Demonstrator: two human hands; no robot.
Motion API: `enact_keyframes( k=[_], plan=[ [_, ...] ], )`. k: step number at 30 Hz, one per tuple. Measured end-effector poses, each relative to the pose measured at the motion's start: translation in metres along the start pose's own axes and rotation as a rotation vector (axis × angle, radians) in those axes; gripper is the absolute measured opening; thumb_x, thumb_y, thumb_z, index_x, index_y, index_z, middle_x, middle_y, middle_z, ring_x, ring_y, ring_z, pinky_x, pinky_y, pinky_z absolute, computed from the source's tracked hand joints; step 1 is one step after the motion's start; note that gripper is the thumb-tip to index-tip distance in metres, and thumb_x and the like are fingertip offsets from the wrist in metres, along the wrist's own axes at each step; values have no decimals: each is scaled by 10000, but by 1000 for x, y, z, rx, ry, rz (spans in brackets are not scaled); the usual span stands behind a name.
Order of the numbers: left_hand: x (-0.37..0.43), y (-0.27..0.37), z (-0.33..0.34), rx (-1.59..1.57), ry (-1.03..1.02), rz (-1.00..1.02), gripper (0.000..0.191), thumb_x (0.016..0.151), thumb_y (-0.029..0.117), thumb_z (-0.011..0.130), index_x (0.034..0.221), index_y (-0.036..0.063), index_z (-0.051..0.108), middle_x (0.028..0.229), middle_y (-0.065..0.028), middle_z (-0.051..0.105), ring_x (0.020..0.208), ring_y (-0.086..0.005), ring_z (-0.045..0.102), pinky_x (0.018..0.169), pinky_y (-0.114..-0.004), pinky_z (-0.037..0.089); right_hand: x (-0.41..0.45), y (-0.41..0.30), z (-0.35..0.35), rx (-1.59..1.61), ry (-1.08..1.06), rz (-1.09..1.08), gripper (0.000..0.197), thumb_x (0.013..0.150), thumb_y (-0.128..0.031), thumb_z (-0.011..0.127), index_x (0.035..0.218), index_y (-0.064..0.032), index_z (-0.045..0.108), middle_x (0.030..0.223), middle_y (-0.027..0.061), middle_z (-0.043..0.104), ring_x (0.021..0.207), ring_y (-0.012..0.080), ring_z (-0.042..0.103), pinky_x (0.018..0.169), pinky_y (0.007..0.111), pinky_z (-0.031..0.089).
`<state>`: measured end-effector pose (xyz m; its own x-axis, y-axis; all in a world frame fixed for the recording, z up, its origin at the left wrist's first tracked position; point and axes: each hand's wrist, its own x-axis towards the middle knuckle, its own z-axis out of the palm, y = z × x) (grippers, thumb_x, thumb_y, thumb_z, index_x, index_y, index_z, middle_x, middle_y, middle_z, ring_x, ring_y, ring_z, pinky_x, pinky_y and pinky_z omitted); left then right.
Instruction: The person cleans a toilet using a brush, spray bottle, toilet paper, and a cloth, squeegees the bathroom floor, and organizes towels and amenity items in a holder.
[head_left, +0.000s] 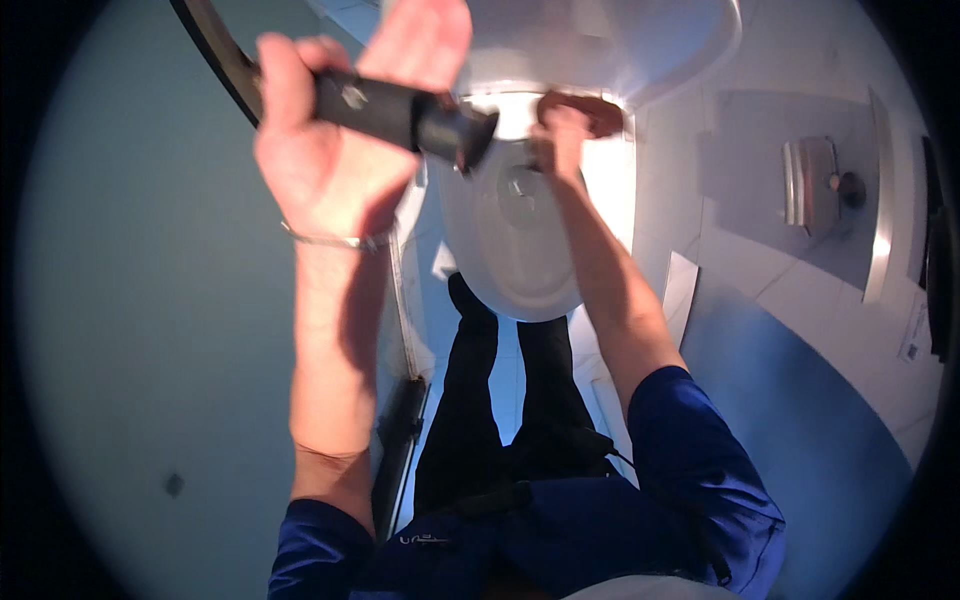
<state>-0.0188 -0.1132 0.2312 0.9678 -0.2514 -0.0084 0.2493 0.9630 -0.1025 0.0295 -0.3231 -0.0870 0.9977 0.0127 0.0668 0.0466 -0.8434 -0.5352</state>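
Observation:
My left hand (337, 142) is raised at the upper left, palm up, with a dark cylindrical tool, possibly a flashlight (405, 112), held by the thumb across the palm. Light falls on the back of the white toilet bowl (517, 262) ahead of me. At the right rear of the bowl, my right hand (559, 142) grips a reddish-brown cloth (592, 114). The hand is blurred. Water or a reflection shows inside the bowl.
A metal toilet-paper holder (810, 184) is fixed to the tiled wall on the right, near a metal bar (879, 225). A grey-green panel (150, 262) stands close on the left. My legs are before the bowl.

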Motion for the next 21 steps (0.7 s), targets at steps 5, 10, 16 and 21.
enact_keyframes(
  k=[5, 10, 16, 21],
  plan=[
    [39, 46, 7, 126, 16, 141, 188, 824, 132, 596, 730, -29, 567, 1496, -180, 128, 1361, -438, 105, 1099, -582, 157, -131, -104, 27, -91, -395, -682, 194, 717, -143, 577, 818, -285, 663, 1010, -17, 557, 988, 253, 501, 766, 392, 422],
    [57, 71, -23, 245, 101, 255, 212, 859, 146, 559, 732, -22, 539, 1483, -188, 176, 1337, -447, 184, 1078, -591, 207, -251, 17, -91, -92, -953, -749, 241, 597, -129, 709, 778, -279, 656, 1055, -45, 561, 1045, 215, 518, 834, 396, 451],
    [100, 50, -16, 321, 217, 254, 269, 880, 202, 587, 722, -6, 529, 1087, -279, 546, 1148, -498, 444, 937, -606, 401, -105, 137, -165, 24, -203, -100, 439, 637, -4, 521, 1048, -118, 627, 1058, 122, 613, 966, 326, 573, 876, 385, 465],
    [118, 38, -22, 550, 229, 300, 264, 885, 215, 582, 768, -12, 513, 982, -230, 575, 1116, -536, 449, 928, -640, 383, 7, 70, -115, -286, -272, -66, 423, 768, -125, 632, 1166, -249, 566, 1343, 95, 390, 1153, 308, 448, 965, 383, 405]
  ],
)
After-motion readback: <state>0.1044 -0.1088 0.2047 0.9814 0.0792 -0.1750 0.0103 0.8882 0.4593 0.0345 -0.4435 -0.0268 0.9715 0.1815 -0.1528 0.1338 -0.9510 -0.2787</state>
